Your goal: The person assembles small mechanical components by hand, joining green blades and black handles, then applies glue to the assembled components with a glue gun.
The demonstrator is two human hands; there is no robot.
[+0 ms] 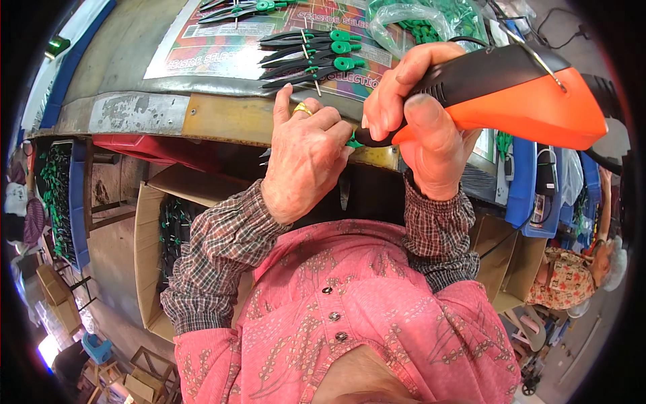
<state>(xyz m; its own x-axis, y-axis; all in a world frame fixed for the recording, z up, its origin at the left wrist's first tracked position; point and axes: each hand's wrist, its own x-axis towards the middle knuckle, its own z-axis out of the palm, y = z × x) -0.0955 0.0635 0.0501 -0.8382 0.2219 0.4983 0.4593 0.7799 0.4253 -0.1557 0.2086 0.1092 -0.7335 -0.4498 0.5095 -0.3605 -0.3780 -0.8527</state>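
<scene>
My right hand (434,145) is wrapped round an orange and black corded power tool (518,111), held above the table's front edge. The tool's dark nose meets a small green and black part (354,140) pinched in my left hand (299,151). Most of that part is hidden behind my fingers; a dark tip shows left of the hand. My left index finger points out toward several black blade-shaped pieces with green ends (344,48), laid in a row on the table with a pale strip across them.
Patterned printed sheeting (202,47) covers part of the metal-edged table (134,114). A clear bag of green parts (417,30) stands at the back. Below are cardboard boxes (149,262) and a blue crate of green and black pieces (79,202). Another person (568,276) is at far right.
</scene>
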